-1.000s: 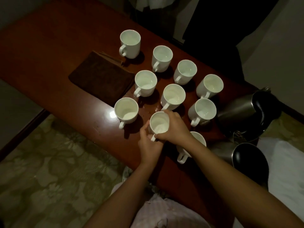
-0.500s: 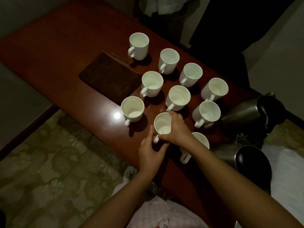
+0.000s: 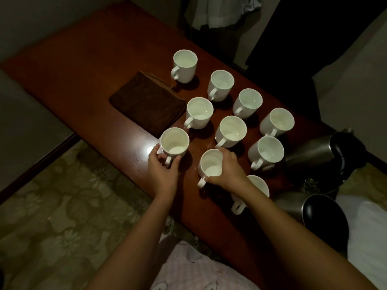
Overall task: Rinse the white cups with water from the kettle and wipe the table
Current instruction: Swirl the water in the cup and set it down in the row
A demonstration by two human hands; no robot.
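I see 2 bare forearms with no sleeves reaching the wrists, no watch or rings showing. At the bottom edge I make out a pale pink checked garment (image 3: pixel 188 266) printed with small cartoon figures.

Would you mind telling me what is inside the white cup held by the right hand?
The white cup in the right hand shows only pale inner walls; clear water cannot be told in this dim light.

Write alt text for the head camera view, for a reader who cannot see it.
A person's left hand and right hand each grip a white cup at the near edge of a reddish wooden table. Eight more white cups, a folded brown cloth and two steel kettles surround them.
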